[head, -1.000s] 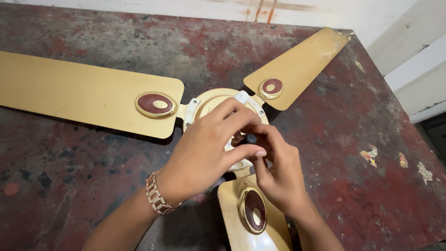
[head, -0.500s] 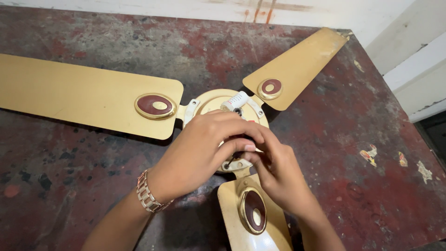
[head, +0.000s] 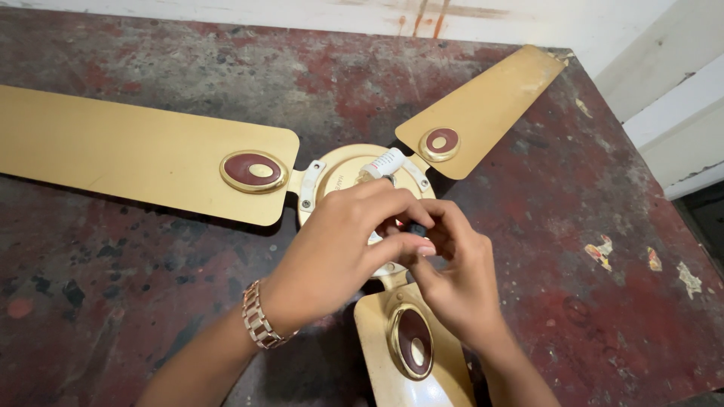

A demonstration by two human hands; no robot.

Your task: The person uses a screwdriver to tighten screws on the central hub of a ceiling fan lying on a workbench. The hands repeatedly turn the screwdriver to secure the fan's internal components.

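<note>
Pinching a small black part (head: 416, 227) at frame centre, your left hand (head: 343, 252) and right hand (head: 456, 279) close together over the gold ceiling fan's hub (head: 339, 169).

Head-worn view, steeply down and close over fan hub (head: 343, 169) on table (head: 136, 294).

One fan (head: 343, 169) lies on one bench (head: 603, 188). It has three gold blades (head: 128, 151), each with one maroon oval badge (head: 253, 170), so three badges. Two hands (head: 332, 256) are over its hub. One bracelet (head: 256, 325) is on the left wrist.
</note>
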